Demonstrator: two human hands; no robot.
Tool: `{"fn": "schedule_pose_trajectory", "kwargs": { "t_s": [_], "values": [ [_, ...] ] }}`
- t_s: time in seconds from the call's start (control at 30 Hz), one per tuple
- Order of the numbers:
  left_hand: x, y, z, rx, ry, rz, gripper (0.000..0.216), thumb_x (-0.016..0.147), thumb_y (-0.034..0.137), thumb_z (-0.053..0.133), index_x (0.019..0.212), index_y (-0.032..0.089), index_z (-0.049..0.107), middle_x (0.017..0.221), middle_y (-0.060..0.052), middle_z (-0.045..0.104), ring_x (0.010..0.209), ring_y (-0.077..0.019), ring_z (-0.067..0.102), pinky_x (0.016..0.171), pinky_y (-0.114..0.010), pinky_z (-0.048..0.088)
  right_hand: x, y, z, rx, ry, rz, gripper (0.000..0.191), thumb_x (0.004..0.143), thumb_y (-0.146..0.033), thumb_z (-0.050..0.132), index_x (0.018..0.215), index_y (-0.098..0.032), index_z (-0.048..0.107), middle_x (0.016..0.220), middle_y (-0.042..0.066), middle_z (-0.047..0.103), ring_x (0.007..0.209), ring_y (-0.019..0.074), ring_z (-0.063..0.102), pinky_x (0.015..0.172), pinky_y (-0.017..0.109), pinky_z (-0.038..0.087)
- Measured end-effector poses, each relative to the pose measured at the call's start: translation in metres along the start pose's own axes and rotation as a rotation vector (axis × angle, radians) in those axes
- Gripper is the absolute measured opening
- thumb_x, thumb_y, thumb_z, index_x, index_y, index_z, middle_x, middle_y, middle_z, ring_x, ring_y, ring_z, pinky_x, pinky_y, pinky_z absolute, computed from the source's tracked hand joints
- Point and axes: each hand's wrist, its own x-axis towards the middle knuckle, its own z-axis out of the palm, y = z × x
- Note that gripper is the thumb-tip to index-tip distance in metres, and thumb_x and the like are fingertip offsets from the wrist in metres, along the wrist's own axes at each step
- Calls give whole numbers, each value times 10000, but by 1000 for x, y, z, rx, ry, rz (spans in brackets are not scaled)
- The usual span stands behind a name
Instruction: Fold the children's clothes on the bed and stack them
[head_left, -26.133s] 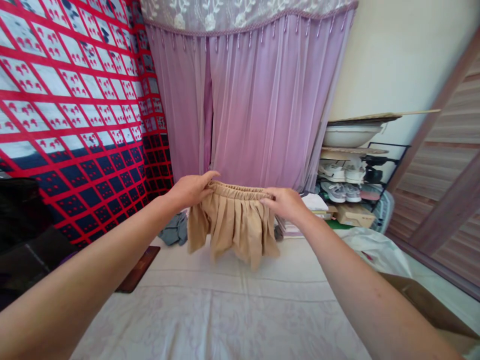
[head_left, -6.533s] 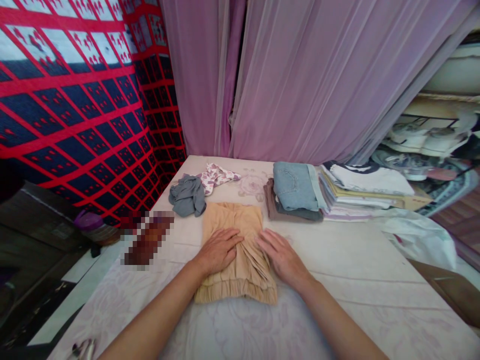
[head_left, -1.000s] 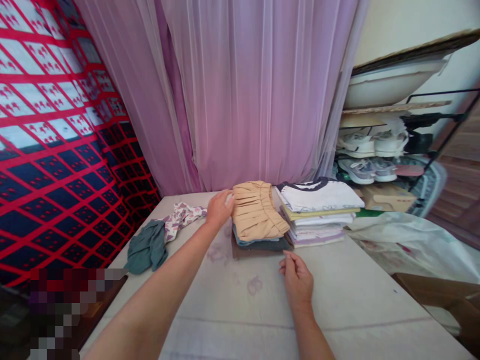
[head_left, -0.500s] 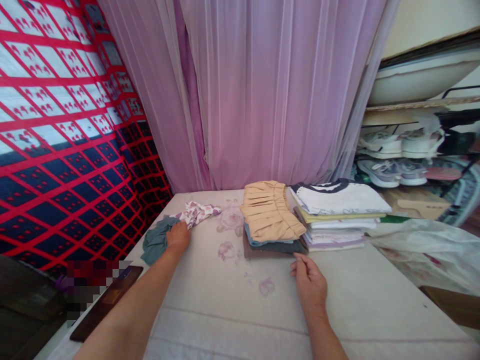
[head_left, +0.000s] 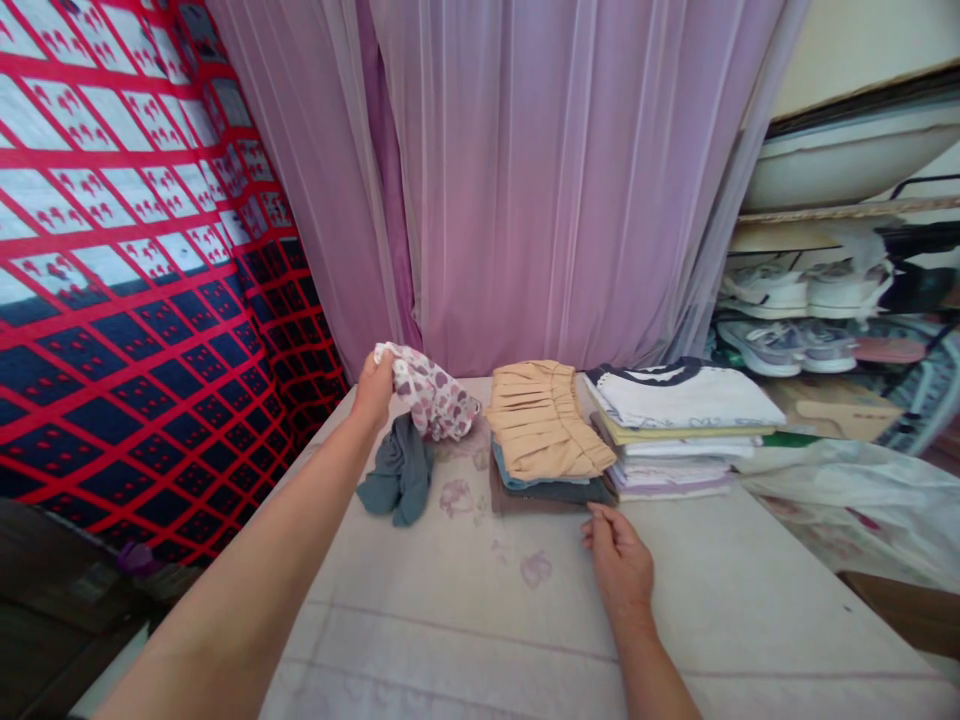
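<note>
My left hand (head_left: 377, 392) is closed on a white garment with a purple and pink print (head_left: 435, 392), holding its upper left end above the bed; its exact kind is unclear. Just below, a crumpled grey-green garment (head_left: 401, 475) touches or hangs from it; I cannot tell which. My right hand (head_left: 621, 560) rests with curled fingers by the front corner of a folded clothes pile, its fingertips close to the lowest dark piece (head_left: 544, 500). Topping that pile is a tan pleated garment with a gathered waistband (head_left: 544, 420).
Beside the tan-topped pile stands a taller stack of folded clothes (head_left: 675, 440), a white shirt with navy collar uppermost. A purple curtain (head_left: 487, 200) hangs behind the bed (head_left: 450, 620). Red-checked cloth (head_left: 150, 330) hangs at left; a rack with shoes (head_left: 802, 345) is at right.
My left hand has lifted the printed garment up and rightward, and the grey-green one has shifted right with it. My right hand has stayed in place.
</note>
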Motion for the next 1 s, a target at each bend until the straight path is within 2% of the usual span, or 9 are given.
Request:
{"fn": "schedule_pose_trajectory", "kwargs": {
  "t_s": [0.17,0.27,0.37,0.43,0.5,0.6,0.7,0.87,1.0],
  "values": [
    [14,63,-15,-416,-51,-50,289,793,452,525,926,197,557,818,-13,660,788,-191,658,740,-335,548,3,5,1,-17,-17,-17,464,726,-572,481,886,-180,671,624,13,625,540,170,558,580,279,445],
    [-6,74,-30,-503,-149,-181,333,816,451,490,963,174,604,816,-34,693,846,-242,675,793,-391,550,4,9,2,-20,-23,-29,465,738,-572,476,890,-178,669,632,18,635,545,169,562,584,277,450],
    [-46,47,-52,-500,-180,-414,442,852,478,448,1088,137,600,860,-69,716,871,-273,685,812,-434,545,5,12,2,-20,-19,-44,482,744,-586,472,898,-175,671,644,22,647,547,161,564,590,272,457],
    [-79,14,-73,-371,-183,-654,451,856,468,464,1114,120,592,909,-118,718,870,-286,687,793,-433,549,4,12,2,-20,-14,-53,493,738,-598,471,894,-175,672,639,22,648,543,158,565,587,271,457],
    [-113,-20,-95,-194,-148,-737,469,841,468,513,1142,114,577,994,-158,705,886,-289,683,772,-409,550,2,11,2,-20,-15,-58,498,731,-605,472,884,-176,672,628,20,643,536,158,566,581,271,457],
    [-155,-58,-124,131,-91,-622,623,739,411,683,1278,169,485,1173,-154,646,984,-254,653,778,-330,534,0,7,2,-12,-24,-63,501,721,-607,468,874,-174,669,619,20,634,533,159,568,576,273,458],
    [-180,-69,-136,297,-108,-480,678,682,362,724,1291,198,478,1152,-100,652,959,-214,643,723,-261,517,-4,4,1,-14,0,-52,525,703,-616,460,876,-164,663,621,24,634,534,165,574,581,283,464],
    [-195,-42,-125,288,-293,-319,452,752,512,572,1059,182,612,636,38,591,531,-128,536,501,-221,420,-32,1,-5,11,-31,-26,560,701,-639,446,884,-149,648,589,26,631,504,172,574,543,296,479],
    [-202,0,-120,300,-568,1,383,799,510,540,988,194,647,799,-4,626,685,-140,556,605,-226,440,-73,-24,-1,-117,-271,-233,450,777,-495,457,1033,-175,642,778,64,697,674,196,646,607,294,517]
  ]
}}
